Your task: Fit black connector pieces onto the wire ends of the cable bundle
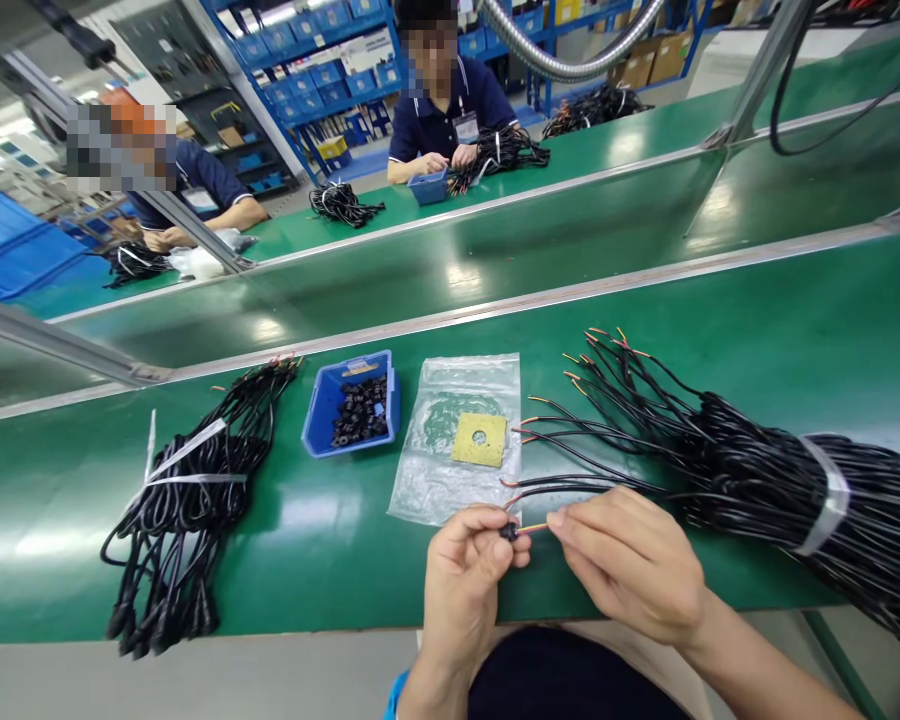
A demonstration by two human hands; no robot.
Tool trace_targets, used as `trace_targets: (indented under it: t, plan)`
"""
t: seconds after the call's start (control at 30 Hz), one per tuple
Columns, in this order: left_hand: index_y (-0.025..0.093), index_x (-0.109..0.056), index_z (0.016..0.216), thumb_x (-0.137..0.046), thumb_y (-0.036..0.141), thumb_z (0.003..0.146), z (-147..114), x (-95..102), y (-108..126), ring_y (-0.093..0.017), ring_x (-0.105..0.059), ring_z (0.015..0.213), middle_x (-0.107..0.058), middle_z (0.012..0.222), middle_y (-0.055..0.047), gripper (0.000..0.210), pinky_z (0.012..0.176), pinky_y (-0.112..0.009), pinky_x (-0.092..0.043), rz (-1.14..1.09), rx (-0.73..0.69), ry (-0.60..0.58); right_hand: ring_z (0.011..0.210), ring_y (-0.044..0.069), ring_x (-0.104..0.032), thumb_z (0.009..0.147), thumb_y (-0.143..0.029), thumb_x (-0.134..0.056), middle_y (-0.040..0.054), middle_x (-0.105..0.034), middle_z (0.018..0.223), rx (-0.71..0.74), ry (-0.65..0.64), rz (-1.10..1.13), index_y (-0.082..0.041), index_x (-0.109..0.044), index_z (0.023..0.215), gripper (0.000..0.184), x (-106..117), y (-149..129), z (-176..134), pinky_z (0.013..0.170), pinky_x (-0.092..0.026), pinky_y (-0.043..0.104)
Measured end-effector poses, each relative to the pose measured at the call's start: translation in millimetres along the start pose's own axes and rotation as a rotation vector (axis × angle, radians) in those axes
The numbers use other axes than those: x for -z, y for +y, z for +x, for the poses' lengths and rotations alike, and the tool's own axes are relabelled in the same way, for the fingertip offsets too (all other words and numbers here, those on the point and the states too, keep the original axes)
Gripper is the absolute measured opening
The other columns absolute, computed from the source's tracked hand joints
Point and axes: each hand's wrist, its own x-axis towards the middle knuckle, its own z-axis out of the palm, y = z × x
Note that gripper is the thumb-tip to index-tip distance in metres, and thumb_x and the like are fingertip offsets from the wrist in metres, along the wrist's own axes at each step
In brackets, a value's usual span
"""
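Note:
Between the thumb and fingers of my left hand (469, 570) is a small black plastic part (508, 532), partly covered by the fingertips. Thin yellow and red wires (532, 528) run from that part to my right hand (634, 565), which pinches them; they look like the end of a black cable, though the grip hides the join. Behind both hands, a yellow sponge (461, 452) with a hole lies on a clear plastic bag (435, 400). More cable ends fan out leftward from a tied bundle of black cables (765, 470) at the right.
A blue bin (322, 440) of small black parts stands left of the bag. Farther left lies another tied cable bundle (187, 480). A metal rail (420, 322) crosses behind the green table (330, 560). Two people sit beyond it, near more cables (499, 150) and a blue box (427, 187).

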Motion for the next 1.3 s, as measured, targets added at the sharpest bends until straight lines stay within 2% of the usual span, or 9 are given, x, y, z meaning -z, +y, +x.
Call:
trace_targets:
  t: [0.27,0.57,0.77,1.03,1.2,1.3]
  plan:
    - [0.02,-0.079,0.079,-0.091,0.027,0.062,-1.0,1.5,0.1,-0.012,-0.071,0.06,-0.071,0.072,-0.001,0.022,0.057,-0.018,-0.059,0.025,-0.012,0.007,0.072,0.016,-0.067,0.084,-0.003,-0.061,0.0064,-0.073,0.082,-0.007,0.007,-0.012,-0.015,-0.067,0.105,0.025,0.3,1.1,-0.8,0.061,-0.051,0.028]
    - [0.019,-0.079,0.081,-0.089,0.023,0.065,-0.8,1.7,-3.5,-0.011,-0.071,0.062,-0.069,0.078,-0.001,0.02,0.061,-0.018,-0.06,0.045,-0.066,0.015,0.069,0.016,-0.065,0.083,-0.003,-0.061,0.0077,-0.072,0.079,0.043,-0.004,0.022,-0.011,-0.066,0.102,0.021,1.8,0.5,-1.1,0.058,-0.046,0.028]
    - [0.019,-0.079,0.081,-0.089,0.025,0.065,-0.5,1.5,-3.0,-0.011,-0.07,0.061,-0.068,0.079,-0.002,0.021,0.06,-0.019,-0.06,0.081,-0.08,0.041,0.069,0.014,-0.066,0.085,-0.005,-0.06,0.0053,-0.073,0.079,0.036,-0.018,0.01,-0.015,-0.065,0.107,0.024,2.7,1.9,-1.0,0.059,-0.048,0.026]
    - [0.021,-0.08,0.082,-0.087,0.027,0.068,-2.5,3.0,-4.4,-0.014,-0.071,0.065,-0.065,0.08,-0.002,0.016,0.059,-0.022,-0.061,0.134,-0.115,-0.004,0.07,0.015,-0.066,0.086,-0.005,-0.058,0.0062,-0.073,0.08,0.033,-0.022,0.008,-0.014,-0.064,0.107,0.024,2.3,1.8,-1.8,0.06,-0.048,0.027]
    - [0.022,-0.08,0.089,-0.081,0.022,0.075,-5.4,6.8,-10.0,-0.016,-0.069,0.077,-0.067,0.09,-0.005,0.014,0.068,-0.024,-0.06,0.327,-0.194,-0.087,0.069,0.015,-0.065,0.088,-0.007,-0.054,0.0065,-0.072,0.079,0.083,-0.079,0.013,-0.011,-0.064,0.103,0.019,1.0,1.7,-0.8,0.06,-0.045,0.028]
    - [0.021,-0.077,0.094,-0.079,0.023,0.077,-9.8,2.9,-11.0,-0.014,-0.068,0.072,-0.068,0.083,-0.004,0.017,0.066,-0.023,-0.059,0.38,-0.174,-0.093,0.071,0.015,-0.065,0.09,-0.007,-0.052,0.0068,-0.072,0.08,0.1,-0.098,0.001,-0.01,-0.063,0.103,0.018,1.1,2.1,-2.8,0.061,-0.044,0.028]
